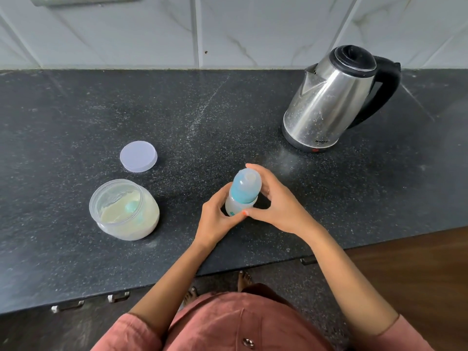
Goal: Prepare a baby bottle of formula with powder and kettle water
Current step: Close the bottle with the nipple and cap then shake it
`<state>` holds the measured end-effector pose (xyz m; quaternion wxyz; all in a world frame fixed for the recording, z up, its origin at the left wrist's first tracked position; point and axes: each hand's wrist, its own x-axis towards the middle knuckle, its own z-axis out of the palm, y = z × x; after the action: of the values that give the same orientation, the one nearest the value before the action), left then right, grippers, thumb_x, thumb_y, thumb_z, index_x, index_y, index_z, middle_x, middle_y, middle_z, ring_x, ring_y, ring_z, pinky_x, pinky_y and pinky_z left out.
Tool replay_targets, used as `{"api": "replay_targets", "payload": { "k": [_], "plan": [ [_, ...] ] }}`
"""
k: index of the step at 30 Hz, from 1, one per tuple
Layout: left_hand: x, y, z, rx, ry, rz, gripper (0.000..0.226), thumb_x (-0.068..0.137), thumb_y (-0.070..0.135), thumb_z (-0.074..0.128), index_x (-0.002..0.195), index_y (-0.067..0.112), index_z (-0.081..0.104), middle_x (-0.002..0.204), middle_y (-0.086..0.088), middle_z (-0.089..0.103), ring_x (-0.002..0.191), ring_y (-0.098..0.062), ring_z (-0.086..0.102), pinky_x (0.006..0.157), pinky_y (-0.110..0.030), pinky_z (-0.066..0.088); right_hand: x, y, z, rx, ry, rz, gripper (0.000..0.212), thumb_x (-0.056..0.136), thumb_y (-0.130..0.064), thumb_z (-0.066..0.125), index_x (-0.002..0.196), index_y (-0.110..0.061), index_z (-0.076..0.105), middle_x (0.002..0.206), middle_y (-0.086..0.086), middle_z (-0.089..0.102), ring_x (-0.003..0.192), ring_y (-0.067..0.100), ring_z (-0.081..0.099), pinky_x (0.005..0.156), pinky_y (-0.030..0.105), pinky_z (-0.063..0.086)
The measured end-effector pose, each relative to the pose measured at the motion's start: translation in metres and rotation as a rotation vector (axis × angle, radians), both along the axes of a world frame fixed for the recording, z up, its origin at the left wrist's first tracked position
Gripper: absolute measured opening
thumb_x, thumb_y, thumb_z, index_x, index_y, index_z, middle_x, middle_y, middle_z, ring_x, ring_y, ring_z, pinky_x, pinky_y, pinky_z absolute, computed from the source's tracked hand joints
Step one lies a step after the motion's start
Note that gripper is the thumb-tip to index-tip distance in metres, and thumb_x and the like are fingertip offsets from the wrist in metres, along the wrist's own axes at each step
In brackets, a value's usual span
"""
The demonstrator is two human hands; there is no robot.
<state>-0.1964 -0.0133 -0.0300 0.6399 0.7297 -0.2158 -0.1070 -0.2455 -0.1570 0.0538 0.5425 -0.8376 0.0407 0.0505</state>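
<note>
Blue-capped bottle (242,196): left hand (216,217) grips base, right hand (277,207) curls round top

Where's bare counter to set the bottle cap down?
Bare counter: between lid and kettle; left of the jar; right of the right hand, before the kettle. Tightest between jar, lid and the left hand on the bottle.

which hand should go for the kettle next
Probably the right hand: the kettle stands on its side of the counter, black handle turned rightward. The left hand grips the bottle low on its body and can keep it steady.
</note>
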Motion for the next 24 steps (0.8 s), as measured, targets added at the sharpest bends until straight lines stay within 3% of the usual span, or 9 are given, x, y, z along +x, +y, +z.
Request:
{"api": "replay_targets", "payload": {
  "k": [3, 6, 11, 15, 18, 21, 24],
  "plan": [
    [0.0, -0.001, 0.0, -0.005, 0.011, 0.002, 0.055, 0.07, 0.036, 0.078, 0.117, 0.047, 0.051, 0.115, 0.017, 0.064, 0.109, -0.004, 0.059, 0.094, -0.028, 0.048, 0.001, -0.004, -0.006, 0.063, -0.056, -0.067, 0.07, 0.068, 0.01, 0.069, 0.113, -0.039, 0.045, 0.118, -0.021, 0.052, 0.112, -0.008, 0.051, 0.095, 0.01, 0.038],
    [-0.001, -0.001, -0.002, -0.003, 0.018, 0.002, 0.058, 0.071, 0.029, 0.08, 0.118, 0.045, 0.051, 0.117, 0.013, 0.064, 0.111, -0.005, 0.059, 0.095, -0.029, 0.048, 0.0, 0.0, -0.009, -0.007, -0.125, -0.196, 0.059, 0.061, 0.001, 0.078, 0.107, -0.028, 0.055, 0.106, -0.018, 0.059, 0.099, -0.013, 0.055, 0.086, 0.004, 0.041],
    [0.0, 0.001, -0.001, 0.012, 0.0, 0.017, 0.056, 0.069, 0.033, 0.074, 0.117, 0.05, 0.05, 0.115, 0.015, 0.065, 0.109, -0.005, 0.059, 0.094, -0.034, 0.049, 0.0, 0.018, -0.018, -0.163, -0.226, -0.283, 0.062, 0.059, -0.014, 0.084, 0.112, -0.01, 0.051, 0.106, 0.0, 0.045, 0.099, 0.007, 0.05, 0.086, 0.008, 0.04],
    [0.001, 0.001, 0.0, 0.003, -0.006, 0.009, 0.056, 0.07, 0.034, 0.072, 0.118, 0.05, 0.048, 0.116, 0.012, 0.064, 0.11, -0.007, 0.059, 0.093, -0.035, 0.049, 0.002, 0.009, -0.017, 0.031, -0.177, -0.106, 0.073, 0.066, -0.011, 0.078, 0.125, -0.031, 0.039, 0.13, -0.007, 0.043, 0.124, 0.006, 0.042, 0.103, 0.015, 0.033],
    [0.001, 0.0, -0.001, 0.003, -0.001, 0.007, 0.056, 0.071, 0.034, 0.077, 0.119, 0.044, 0.051, 0.116, 0.011, 0.065, 0.11, -0.008, 0.06, 0.094, -0.036, 0.049, 0.003, -0.001, -0.018, 0.128, -0.121, -0.036, 0.071, 0.069, 0.0, 0.069, 0.12, -0.042, 0.041, 0.128, -0.015, 0.049, 0.122, -0.002, 0.045, 0.103, 0.016, 0.034],
    [0.0, -0.001, -0.004, 0.005, 0.007, -0.005, 0.058, 0.07, 0.027, 0.079, 0.12, 0.039, 0.052, 0.115, 0.01, 0.066, 0.109, -0.008, 0.06, 0.094, -0.035, 0.049, 0.003, -0.002, -0.022, 0.1, -0.178, -0.143, 0.062, 0.063, 0.0, 0.076, 0.108, -0.034, 0.051, 0.114, -0.014, 0.055, 0.107, -0.008, 0.052, 0.092, 0.011, 0.04],
    [-0.001, -0.001, -0.002, 0.025, -0.013, 0.005, 0.056, 0.07, 0.029, 0.077, 0.116, 0.047, 0.05, 0.111, 0.021, 0.065, 0.105, -0.002, 0.06, 0.09, -0.025, 0.049, 0.006, 0.011, -0.027, -0.049, -0.282, -0.246, 0.059, 0.057, -0.011, 0.084, 0.108, -0.013, 0.055, 0.105, -0.001, 0.049, 0.099, -0.001, 0.051, 0.085, 0.006, 0.038]
  ]
}}
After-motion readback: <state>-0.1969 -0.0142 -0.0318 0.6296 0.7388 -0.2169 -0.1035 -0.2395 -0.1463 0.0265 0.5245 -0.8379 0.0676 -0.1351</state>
